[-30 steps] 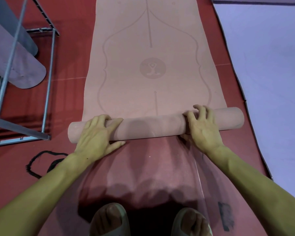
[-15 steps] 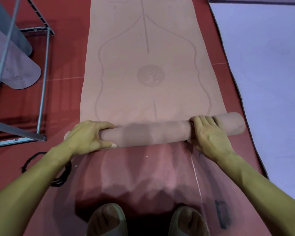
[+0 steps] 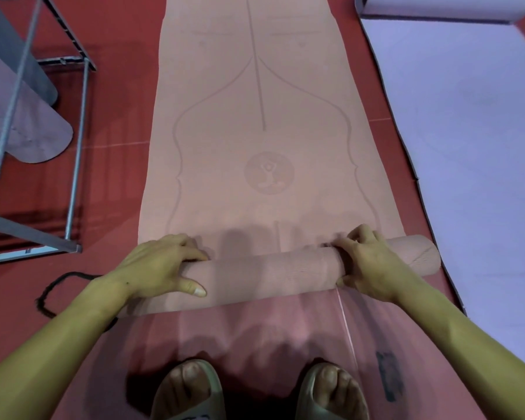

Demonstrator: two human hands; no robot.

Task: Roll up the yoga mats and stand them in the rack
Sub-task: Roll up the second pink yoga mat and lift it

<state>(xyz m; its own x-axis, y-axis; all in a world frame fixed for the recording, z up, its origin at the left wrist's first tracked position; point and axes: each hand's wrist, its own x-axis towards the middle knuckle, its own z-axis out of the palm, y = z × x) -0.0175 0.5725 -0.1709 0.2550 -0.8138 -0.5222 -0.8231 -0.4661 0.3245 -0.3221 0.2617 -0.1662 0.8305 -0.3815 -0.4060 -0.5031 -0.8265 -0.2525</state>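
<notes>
A pink yoga mat [image 3: 255, 116] lies flat on the red floor and stretches away from me. Its near end is wound into a roll [image 3: 273, 271] lying across in front of my feet. My left hand [image 3: 161, 265] grips the roll near its left end, fingers over the top and thumb on the near side. My right hand [image 3: 367, 262] grips the roll towards its right end, fingers curled over the far side. A metal rack [image 3: 73, 165] stands at the left, with rolled mats [image 3: 28, 128] in it.
A lilac mat [image 3: 467, 131] lies flat on the right, its far end rolled up [image 3: 443, 7]. A black cord [image 3: 55, 286] loops on the floor by my left wrist. My feet in sandals [image 3: 255, 392] stand just behind the roll.
The roll has moved forward over the mat and grown thicker. Both hands shifted with it and keep their grip. The view tilted up, showing more of the mat ahead.
</notes>
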